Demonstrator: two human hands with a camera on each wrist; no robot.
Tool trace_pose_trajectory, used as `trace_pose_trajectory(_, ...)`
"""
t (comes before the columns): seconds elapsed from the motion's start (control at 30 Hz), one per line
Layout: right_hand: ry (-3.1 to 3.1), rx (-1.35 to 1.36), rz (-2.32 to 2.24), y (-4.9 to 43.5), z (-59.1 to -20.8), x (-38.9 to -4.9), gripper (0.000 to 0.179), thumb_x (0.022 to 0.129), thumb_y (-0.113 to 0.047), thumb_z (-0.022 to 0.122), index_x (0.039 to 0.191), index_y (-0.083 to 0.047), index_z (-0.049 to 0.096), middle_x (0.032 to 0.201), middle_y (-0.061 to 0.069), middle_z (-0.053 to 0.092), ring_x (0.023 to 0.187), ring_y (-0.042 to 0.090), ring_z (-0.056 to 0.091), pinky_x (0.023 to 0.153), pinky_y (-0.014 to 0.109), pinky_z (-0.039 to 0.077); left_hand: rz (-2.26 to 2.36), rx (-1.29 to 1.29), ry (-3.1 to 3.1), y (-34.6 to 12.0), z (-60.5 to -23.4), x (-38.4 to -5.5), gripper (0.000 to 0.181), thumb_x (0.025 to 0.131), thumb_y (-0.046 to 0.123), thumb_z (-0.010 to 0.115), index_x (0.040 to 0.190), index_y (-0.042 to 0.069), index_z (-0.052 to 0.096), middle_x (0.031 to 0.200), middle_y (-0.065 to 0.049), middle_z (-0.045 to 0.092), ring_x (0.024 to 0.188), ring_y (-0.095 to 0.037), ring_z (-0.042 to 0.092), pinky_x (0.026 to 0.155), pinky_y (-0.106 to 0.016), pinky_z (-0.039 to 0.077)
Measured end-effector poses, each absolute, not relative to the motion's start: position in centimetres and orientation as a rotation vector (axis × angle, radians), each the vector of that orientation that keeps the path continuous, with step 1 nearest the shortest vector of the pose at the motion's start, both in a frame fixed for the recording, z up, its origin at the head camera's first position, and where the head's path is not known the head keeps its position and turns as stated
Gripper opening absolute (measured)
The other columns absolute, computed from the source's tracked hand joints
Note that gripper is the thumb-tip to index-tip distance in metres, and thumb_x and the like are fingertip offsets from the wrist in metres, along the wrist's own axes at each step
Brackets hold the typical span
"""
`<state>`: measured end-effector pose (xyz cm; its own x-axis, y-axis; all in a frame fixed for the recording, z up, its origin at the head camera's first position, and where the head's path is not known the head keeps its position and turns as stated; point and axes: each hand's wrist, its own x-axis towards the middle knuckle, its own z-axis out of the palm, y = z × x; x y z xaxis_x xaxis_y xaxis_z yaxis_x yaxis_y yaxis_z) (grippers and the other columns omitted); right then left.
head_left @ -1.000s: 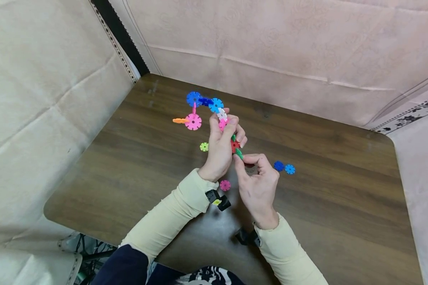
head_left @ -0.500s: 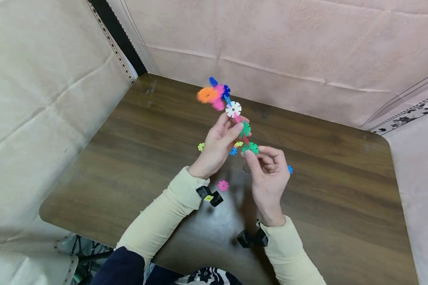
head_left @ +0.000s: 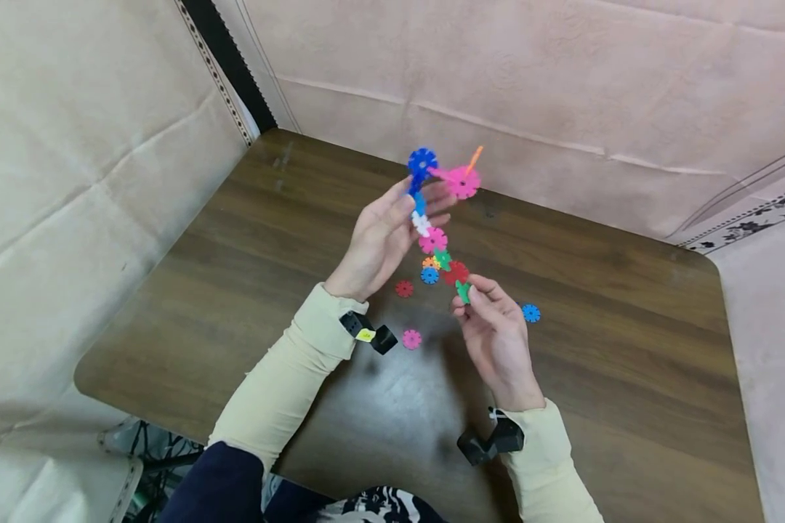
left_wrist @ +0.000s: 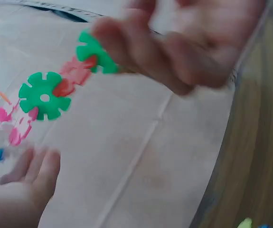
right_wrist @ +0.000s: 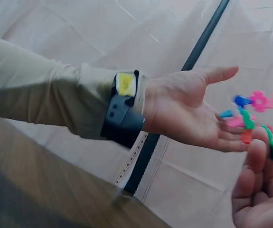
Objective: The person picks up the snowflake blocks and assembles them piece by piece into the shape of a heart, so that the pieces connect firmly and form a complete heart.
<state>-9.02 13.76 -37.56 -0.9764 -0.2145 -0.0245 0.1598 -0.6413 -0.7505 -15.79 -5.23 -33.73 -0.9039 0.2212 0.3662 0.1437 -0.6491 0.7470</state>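
A chain of interlocking notched plastic discs hangs in the air between both hands. Its lower end is a green disc (head_left: 463,293), which my right hand (head_left: 500,341) pinches between thumb and fingers. Upward from there come a red disc (head_left: 456,272), another green one (left_wrist: 44,97), then pink, white and blue ones. At the far end are a large pink disc (head_left: 462,183) and an orange disc (head_left: 474,160) seen edge-on. My left hand (head_left: 378,243) is spread beside the blue and white part; in the right wrist view its thumb and fingers (right_wrist: 217,76) are extended.
On the brown wooden table (head_left: 628,363) lie loose discs: a red one (head_left: 403,289), a pink one (head_left: 411,339), a blue one (head_left: 429,276) beneath the chain, and a light blue one (head_left: 531,313) right of my right hand. Pale cloth (head_left: 530,94) hangs behind the table.
My left hand has let go of the chain's middle and spread its fingers. The chain has turned, its pink and orange end swinging from left to right. My right hand keeps its pinch.
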Motion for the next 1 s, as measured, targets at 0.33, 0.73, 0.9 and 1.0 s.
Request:
trace_pose_trajectory(0.33,1.284,-0.104,-2.434,14.5,-38.8,-8.9,0.028,0.102,-0.011,0.049,0.128,-0.001,0.052,0.105,0.005,0.057,0.083,0.016,0.059,0.079,0.024,0.049,2.776,0.501,1.181,-4.6,-34.0,-15.7,0.031,0.094,0.013,0.065,0.119,-0.005,0.06,0.112,-0.021,0.068,0.109,-0.039,0.063,0.094,-0.055,0.047)
trace_pose_trajectory(0.73,2.257,-0.4,-1.747,17.4,-39.5,-10.7,0.044,0.103,-0.04,0.043,0.133,-0.008,0.052,0.11,0.013,0.063,0.099,0.027,0.061,0.089,0.043,0.05,2.758,0.258,1.329,-4.3,-33.6,-15.5,0.033,0.092,0.009,0.066,0.122,-0.003,0.059,0.11,-0.021,0.066,0.094,-0.038,0.069,0.084,-0.05,0.054)
trace_pose_trajectory(0.9,2.861,-0.169,-1.081,22.7,-41.0,-14.0,0.045,0.1,-0.032,0.054,0.131,0.001,0.051,0.115,0.019,0.056,0.108,0.034,0.048,0.089,0.049,0.043,2.736,0.188,1.348,-4.5,-33.7,-15.3,0.037,0.089,0.007,0.071,0.12,-0.006,0.057,0.105,-0.022,0.066,0.094,-0.04,0.068,0.085,-0.047,0.054)
trace_pose_trajectory(1.0,2.845,-0.1,-0.87,25.4,-42.2,-15.4,0.045,0.098,-0.022,0.058,0.131,0.006,0.049,0.119,0.027,0.052,0.114,0.043,0.038,0.093,0.055,0.036,2.715,0.173,1.324,-4.5,-33.7,-15.1,0.035,0.088,0.004,0.071,0.118,-0.007,0.057,0.104,-0.022,0.064,0.093,-0.039,0.069,0.086,-0.046,0.053)
